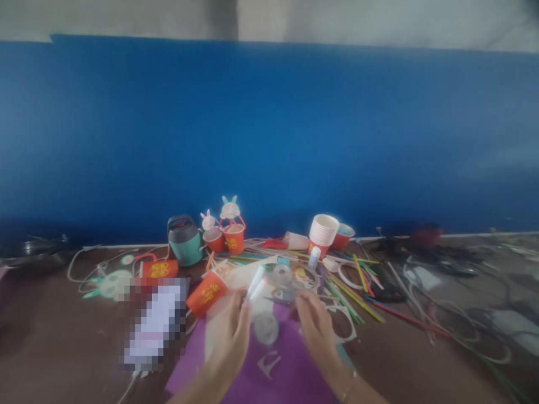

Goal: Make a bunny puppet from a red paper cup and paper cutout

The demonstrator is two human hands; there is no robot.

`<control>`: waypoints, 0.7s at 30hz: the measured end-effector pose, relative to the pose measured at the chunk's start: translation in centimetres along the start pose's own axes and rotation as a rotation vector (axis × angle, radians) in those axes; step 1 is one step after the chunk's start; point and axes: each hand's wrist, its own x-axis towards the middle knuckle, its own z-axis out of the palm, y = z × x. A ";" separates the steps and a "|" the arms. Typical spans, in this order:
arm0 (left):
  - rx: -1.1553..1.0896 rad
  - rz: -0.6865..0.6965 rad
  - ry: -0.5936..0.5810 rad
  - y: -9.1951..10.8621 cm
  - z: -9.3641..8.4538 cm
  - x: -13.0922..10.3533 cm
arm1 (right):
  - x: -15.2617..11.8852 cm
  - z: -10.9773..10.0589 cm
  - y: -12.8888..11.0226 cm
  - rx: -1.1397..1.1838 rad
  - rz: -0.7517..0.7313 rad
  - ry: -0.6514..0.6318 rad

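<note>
Over a purple sheet (295,365), my left hand (233,331) is closed at the fingertips on a shiny white strip (256,283) that points up and away. My right hand (318,325) is bent inward, with blurred fingertips close to a dark slim thing (283,299); its grip is unclear. Between the hands, a pale round paper piece (266,328) lies on the sheet. Closer to me is a curved white paper scrap (268,365). A white paper with a round hole cut in it (347,331) lies beside my right hand.
Tipped red paper cups (207,294) and a blurred-out phone-like slab (155,325) lie left. Behind stand a teal container (185,247), a red cup with a rabbit face (233,238) and stacked cups (323,233). Coloured sticks (353,297) and cables (463,325) spread right.
</note>
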 end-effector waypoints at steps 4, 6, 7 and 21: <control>0.373 0.064 -0.004 -0.6 -0.7 1.3 | 1.1 0.3 0.6 -0.336 -0.129 -0.265; 0.564 0.103 -0.033 -1.3 -0.9 1.6 | 0.7 0.5 0.6 -0.482 -0.211 -0.382; 0.655 0.125 -0.050 -1.8 -1.0 1.6 | 0.3 0.6 0.5 -0.551 -0.230 -0.426; 1.272 0.173 -0.117 -1.5 -1.9 -0.6 | -0.2 0.8 -1.0 -0.520 -0.120 -0.523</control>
